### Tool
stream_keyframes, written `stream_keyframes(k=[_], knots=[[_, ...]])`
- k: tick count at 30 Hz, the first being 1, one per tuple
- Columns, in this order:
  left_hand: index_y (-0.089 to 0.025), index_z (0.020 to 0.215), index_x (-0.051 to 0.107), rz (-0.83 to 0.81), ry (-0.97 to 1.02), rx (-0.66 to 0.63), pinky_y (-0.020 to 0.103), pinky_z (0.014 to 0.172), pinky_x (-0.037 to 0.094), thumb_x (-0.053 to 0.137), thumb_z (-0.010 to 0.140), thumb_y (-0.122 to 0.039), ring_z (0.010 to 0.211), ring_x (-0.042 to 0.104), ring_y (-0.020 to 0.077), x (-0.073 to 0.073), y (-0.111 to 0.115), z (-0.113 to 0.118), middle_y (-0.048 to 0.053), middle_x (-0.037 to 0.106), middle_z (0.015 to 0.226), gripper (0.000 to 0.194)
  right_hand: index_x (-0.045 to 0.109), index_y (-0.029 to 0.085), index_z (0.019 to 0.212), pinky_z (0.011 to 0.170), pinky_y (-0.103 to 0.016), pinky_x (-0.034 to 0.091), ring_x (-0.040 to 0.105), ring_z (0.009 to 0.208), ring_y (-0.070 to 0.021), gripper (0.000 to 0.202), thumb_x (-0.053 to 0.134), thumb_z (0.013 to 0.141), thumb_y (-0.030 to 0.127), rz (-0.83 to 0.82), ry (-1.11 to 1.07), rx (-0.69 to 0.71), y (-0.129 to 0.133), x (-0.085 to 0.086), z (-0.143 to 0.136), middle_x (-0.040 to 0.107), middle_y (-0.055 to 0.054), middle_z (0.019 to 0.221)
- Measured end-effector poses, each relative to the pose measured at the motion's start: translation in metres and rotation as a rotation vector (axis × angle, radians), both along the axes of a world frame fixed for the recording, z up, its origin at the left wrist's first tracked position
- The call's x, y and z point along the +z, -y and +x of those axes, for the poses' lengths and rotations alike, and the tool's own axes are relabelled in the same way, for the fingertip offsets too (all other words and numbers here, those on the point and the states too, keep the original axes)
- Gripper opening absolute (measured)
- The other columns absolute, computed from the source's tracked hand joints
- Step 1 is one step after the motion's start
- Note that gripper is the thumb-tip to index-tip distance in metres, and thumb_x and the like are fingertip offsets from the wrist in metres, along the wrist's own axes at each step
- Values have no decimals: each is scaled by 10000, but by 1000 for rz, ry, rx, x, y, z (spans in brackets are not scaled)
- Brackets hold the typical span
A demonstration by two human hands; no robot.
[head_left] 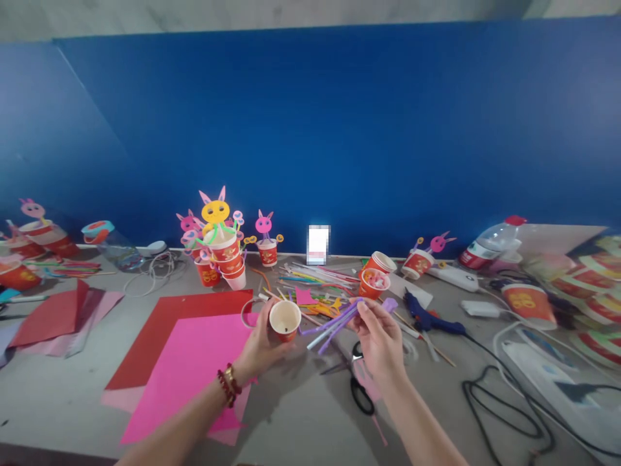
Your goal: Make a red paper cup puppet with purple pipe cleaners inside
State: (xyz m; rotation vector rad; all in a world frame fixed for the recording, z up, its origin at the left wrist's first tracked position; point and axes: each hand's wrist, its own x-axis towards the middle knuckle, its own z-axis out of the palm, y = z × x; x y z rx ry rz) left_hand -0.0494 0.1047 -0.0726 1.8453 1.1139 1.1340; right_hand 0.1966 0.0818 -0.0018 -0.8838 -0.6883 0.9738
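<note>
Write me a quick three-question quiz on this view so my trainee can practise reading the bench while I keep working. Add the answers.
1. Multiple choice: what is the left hand holding?
A) Scissors
B) A paper cup
C) A water bottle

2. True or false: the right hand is gripping the glue gun.

3. Fill in the colour: the large sheet lying partly over the red sheet is ____.

Key:
1. B.
2. False; it holds a bunch of mostly purple sticks.
3. Pink.
</note>
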Motion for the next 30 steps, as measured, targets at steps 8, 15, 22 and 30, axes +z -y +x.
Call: stream_keyframes(k=[8,15,22,30], knots=[[-211,1414,433,-18,-64,-345,481,1105,443,741,790,-277,1310,541,319,15,11,8,156,556,1422,698,771,207,907,506,-228,406,519,574,-107,187,733,868,386,123,286,182,-3,19,-8,642,-9,748],[-190,1468,364,61,-35,-547,466,1100,438,711,797,-280,1311,526,333,28,19,7,185,514,1449,761,749,207,929,705,-290,483,632,760,-172,114,635,932,200,402,845,271,18,47,-6,715,-45,829],[-185,1466,375,77,-43,-654,472,1097,426,715,783,-338,1312,516,350,39,24,13,183,515,1443,778,758,207,993,715,-323,469,619,756,-193,148,620,941,203,590,959,455,22,56,-7,722,-62,807],[-189,1465,385,-17,38,-631,468,1096,426,710,805,-401,1296,534,342,33,24,9,174,536,1426,766,753,210,1014,731,-328,480,634,769,-194,136,639,948,245,592,874,503,17,48,-1,736,-62,823]])
